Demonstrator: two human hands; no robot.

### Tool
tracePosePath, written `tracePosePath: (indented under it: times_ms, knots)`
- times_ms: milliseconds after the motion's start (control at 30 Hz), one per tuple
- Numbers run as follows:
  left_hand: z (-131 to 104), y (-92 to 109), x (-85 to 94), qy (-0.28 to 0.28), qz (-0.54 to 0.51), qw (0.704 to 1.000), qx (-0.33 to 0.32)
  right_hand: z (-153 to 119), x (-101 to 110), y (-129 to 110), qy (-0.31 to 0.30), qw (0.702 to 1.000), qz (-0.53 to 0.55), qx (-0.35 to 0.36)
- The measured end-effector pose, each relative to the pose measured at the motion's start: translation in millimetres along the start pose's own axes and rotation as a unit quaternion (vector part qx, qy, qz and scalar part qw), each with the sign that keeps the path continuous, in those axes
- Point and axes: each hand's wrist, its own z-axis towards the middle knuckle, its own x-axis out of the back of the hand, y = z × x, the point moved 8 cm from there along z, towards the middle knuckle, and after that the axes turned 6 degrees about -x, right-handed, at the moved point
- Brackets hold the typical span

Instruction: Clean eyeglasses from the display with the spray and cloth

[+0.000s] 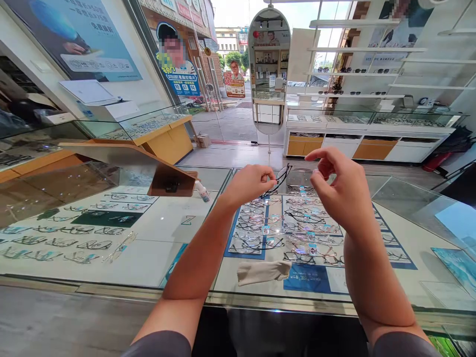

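Note:
Above the glass counter (203,248), my left hand (251,183) pinches a pair of dark-framed glasses (283,179) by one side. My right hand (336,186) is raised to the right of the glasses, apart from them, its index finger stretched out toward the left and the thumb separate, with nothing held. Beneath both hands, rows of glasses (301,215) fill a display on blue and white mats. A folded beige cloth (264,273) lies on the counter in front of these rows.
A wooden-backed tilted mirror (171,179) stands on the left, with a small white bottle (202,191) beside it. More glasses (94,244) sit in the left case. Beyond the counter are a tall oval mirror (269,74) and a white display cabinet (342,141).

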Motion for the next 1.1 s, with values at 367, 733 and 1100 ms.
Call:
tracePosePath:
  times_ms: [367, 733, 1100]
  knots:
    - [13, -72, -98.2, -0.302, 0.230, 0.920, 0.096, -9, 18, -8, 0.023, 0.993, 0.114, -0.020]
    - [11, -76, -113.9, -0.336, 0.245, 0.902, 0.111, -10, 15, -16, -0.010, 0.994, 0.113, -0.007]
    - [16, -90, -109.6, -0.303, 0.241, 0.913, 0.129, -9, 4, -13, -0.086, 0.990, 0.106, -0.034]
